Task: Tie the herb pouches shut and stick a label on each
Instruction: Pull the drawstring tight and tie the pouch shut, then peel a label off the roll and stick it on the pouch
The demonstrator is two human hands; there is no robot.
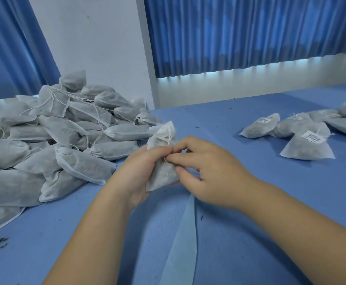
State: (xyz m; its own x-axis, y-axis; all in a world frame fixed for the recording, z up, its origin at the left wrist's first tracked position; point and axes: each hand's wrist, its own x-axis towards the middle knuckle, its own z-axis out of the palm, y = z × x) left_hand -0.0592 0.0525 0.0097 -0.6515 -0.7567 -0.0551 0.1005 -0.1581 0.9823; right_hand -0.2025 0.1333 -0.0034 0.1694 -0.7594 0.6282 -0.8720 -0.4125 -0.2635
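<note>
A white mesh herb pouch (162, 140) stands upright at the middle of the blue table, gathered at its neck. My left hand (139, 171) grips the pouch from the left side. From the right, my right hand (205, 169) pinches the thin white drawstring (169, 138) at the neck, its fingertips meeting those of my left hand. A big heap of pouches with loose strings (55, 132) lies on the left. Several pouches bearing white labels (307, 138) lie at the right.
A pale strip of backing paper (185, 243) runs down the table (240, 233) between my forearms. Dark herb crumbs (0, 241) are scattered near the left front edge. Blue curtains (250, 31) and a white wall stand behind the table.
</note>
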